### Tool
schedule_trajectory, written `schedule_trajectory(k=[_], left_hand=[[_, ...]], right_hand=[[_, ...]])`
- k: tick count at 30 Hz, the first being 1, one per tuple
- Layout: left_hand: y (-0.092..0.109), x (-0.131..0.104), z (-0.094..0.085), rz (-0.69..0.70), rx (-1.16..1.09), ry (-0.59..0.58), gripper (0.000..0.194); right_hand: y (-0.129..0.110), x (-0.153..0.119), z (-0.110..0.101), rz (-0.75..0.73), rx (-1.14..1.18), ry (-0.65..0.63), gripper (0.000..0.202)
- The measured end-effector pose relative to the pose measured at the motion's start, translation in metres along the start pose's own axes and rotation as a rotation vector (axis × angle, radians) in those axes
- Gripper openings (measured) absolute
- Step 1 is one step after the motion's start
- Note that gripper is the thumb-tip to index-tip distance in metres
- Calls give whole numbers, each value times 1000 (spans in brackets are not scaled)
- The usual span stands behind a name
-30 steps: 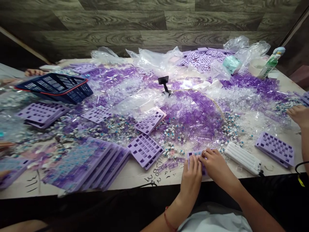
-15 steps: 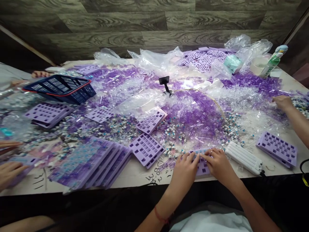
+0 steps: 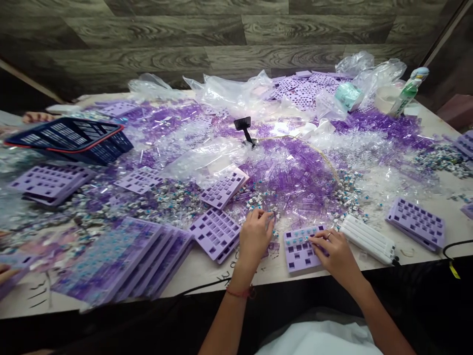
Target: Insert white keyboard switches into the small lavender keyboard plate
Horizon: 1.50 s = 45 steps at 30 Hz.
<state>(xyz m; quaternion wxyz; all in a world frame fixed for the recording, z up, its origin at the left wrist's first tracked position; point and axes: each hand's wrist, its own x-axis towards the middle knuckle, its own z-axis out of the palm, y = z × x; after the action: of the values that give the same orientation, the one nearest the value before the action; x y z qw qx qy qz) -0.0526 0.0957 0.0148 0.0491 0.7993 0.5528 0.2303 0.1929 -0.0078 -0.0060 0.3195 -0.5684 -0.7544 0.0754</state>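
A purple keyboard plate [image 3: 298, 259] lies at the table's front edge before me, its upper rows filled with blue-and-white key switches. My right hand [image 3: 334, 254] rests over the plate's right side, with thumb and forefinger pinched at a small key switch [image 3: 305, 238] in the second row. To the left of the plate, my left hand [image 3: 254, 234] reaches to loose key switches [image 3: 263, 199], its fingers bent together; whatever is in its fingertips is hidden. Beside that hand lie two stacked purple plates [image 3: 214, 231] with square holes.
A slanted stack of filled plates [image 3: 121, 261] stands front left, near a co-worker's hand [image 3: 6, 272]. A white ribbed block [image 3: 367, 240] and more plates [image 3: 416, 224] lie at right. Behind are purple and transparent pieces [image 3: 295, 172], a black stand [image 3: 244, 129] and a blue basket [image 3: 77, 140].
My left hand has left the plate and moved left to the loose switches. My right hand remains at the plate. The co-worker's hand at right has gone from view; the view has shifted right.
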Motion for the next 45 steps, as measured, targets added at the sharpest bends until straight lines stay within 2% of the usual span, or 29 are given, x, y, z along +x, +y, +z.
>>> schedule_trajectory(k=[8,20,25,28,35,41,43,45], left_hand=[[-1,0,3,-24,-31,-37,18],[-10,-3,-10,-42,-69,-104,14],[-7,-4,-14,-78,-5,-181,26],[-3,1,-13,-116,13,-210,25],[1,6,-10,-137,-19,-165,14],[-1,-1,-16,-247,-151,-85,11],[4,-5,-21,-232,-262,-59,9],[15,-9,-26,-144,-404,-65,9]], right_hand=[[-2,0,-1,23,43,22,21],[0,-2,-9,20,70,38,22],[1,-2,-8,9,76,49,21],[0,-1,-8,-2,87,58,21],[-8,1,-13,-1,147,80,23],[-5,0,-13,12,184,89,25],[-6,1,-13,19,238,89,24],[-10,3,-13,61,338,90,22]])
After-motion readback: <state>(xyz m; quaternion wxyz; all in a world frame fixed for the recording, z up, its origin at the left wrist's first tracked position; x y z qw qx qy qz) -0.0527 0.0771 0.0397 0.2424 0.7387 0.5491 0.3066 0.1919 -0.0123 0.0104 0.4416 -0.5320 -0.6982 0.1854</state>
